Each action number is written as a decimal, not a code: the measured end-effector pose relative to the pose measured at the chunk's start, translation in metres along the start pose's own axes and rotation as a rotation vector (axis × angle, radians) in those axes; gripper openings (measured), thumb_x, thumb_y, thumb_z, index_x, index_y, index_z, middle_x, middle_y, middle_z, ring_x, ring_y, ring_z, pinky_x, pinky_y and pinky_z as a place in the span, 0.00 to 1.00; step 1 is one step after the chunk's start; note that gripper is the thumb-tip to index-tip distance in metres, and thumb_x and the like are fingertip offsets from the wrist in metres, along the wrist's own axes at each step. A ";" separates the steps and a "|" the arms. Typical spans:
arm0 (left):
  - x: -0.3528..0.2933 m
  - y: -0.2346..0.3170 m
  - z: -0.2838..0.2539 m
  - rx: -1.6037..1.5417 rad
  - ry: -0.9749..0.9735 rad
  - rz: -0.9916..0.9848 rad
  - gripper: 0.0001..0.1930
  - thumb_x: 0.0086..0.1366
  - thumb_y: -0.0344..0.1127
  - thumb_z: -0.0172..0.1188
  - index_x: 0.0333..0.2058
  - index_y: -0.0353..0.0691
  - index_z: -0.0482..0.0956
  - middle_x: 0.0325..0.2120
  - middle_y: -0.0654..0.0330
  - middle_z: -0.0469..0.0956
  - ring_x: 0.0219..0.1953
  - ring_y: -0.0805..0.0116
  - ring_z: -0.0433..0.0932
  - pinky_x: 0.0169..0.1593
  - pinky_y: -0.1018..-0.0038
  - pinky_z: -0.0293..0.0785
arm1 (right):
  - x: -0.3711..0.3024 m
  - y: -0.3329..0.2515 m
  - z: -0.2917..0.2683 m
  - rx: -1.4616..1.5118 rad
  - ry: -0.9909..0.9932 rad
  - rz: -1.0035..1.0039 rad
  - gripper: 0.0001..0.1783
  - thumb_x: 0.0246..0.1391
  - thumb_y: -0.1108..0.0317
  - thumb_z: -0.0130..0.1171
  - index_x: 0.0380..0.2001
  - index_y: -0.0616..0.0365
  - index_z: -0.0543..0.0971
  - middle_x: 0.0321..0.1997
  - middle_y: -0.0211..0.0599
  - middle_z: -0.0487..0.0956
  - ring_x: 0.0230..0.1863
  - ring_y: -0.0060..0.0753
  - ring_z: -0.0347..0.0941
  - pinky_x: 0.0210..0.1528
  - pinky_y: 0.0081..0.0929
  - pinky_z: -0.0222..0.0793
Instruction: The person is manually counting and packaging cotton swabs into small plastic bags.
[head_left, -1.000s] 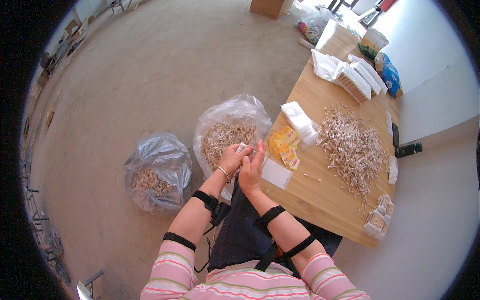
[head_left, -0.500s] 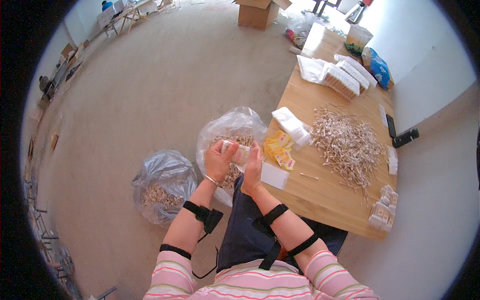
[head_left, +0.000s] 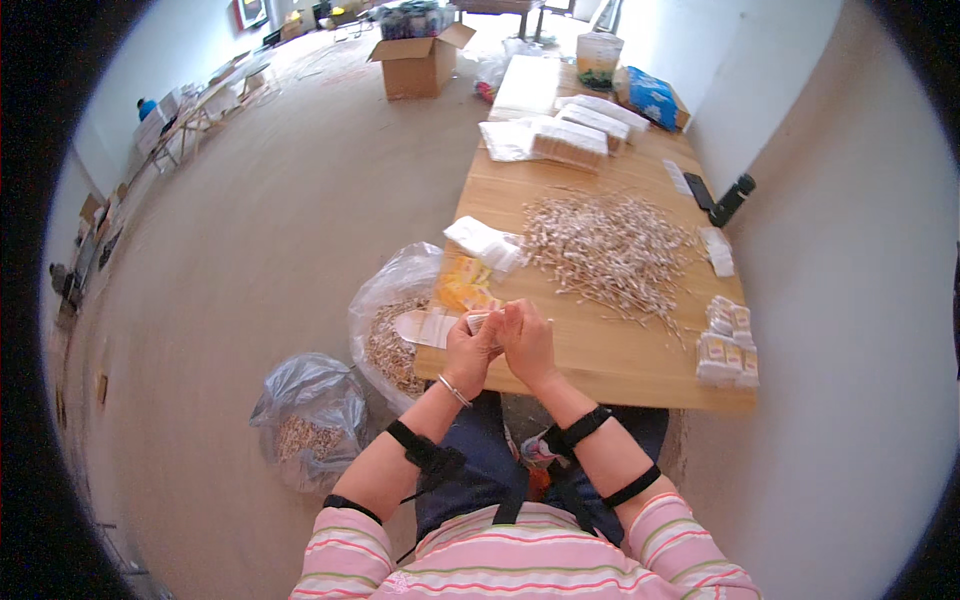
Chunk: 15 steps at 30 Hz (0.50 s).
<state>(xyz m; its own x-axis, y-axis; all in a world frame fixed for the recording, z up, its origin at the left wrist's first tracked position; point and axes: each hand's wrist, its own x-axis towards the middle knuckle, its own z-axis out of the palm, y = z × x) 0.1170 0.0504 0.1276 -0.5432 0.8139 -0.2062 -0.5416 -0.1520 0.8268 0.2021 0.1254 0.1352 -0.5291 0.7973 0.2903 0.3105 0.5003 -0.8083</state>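
Note:
My left hand [head_left: 470, 355] is closed around a small clear pack of cotton swabs [head_left: 477, 322], mostly hidden by the fingers. Against its right side, my right hand [head_left: 528, 345] has its fingers curled in and pinches the pack's end. Both hands are held over the near left edge of the wooden table [head_left: 600, 365]. Just beyond them lie yellow printed cards [head_left: 465, 285] and a stack of clear-white plastic bags [head_left: 485, 240]. A pale flat piece [head_left: 428, 328] shows at the table edge beside my left hand. A large heap of loose cotton swabs [head_left: 610, 245] spreads across the table's middle.
Small filled packs [head_left: 728, 350] sit at the table's right corner. Bundled swabs [head_left: 570, 140] lie farther back, near a blue package [head_left: 650, 97] and a tub [head_left: 597, 60]. Two plastic sacks of swabs [head_left: 395, 335] [head_left: 310, 430] stand on the floor at left. A cardboard box [head_left: 418, 72] is beyond.
The view has swung right. My hands moved from above the floor sack to the table edge with the swab pack. My right hand, flat and upright before, has curled its fingers onto the pack.

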 end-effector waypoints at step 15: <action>-0.036 -0.038 0.050 0.251 -0.776 -0.365 0.13 0.60 0.29 0.60 0.43 0.37 0.73 0.36 0.59 0.78 0.38 0.68 0.78 0.41 0.71 0.76 | -0.040 0.014 -0.122 0.262 -0.639 0.013 0.30 0.64 0.47 0.31 0.53 0.59 0.70 0.47 0.48 0.73 0.52 0.43 0.67 0.53 0.31 0.65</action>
<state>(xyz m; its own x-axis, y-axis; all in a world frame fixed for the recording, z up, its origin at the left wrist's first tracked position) 0.1892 0.0551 0.1300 0.2724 0.9517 -0.1417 -0.3900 0.2438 0.8880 0.3243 0.1420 0.1749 -0.9135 0.4065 -0.0139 0.1609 0.3298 -0.9303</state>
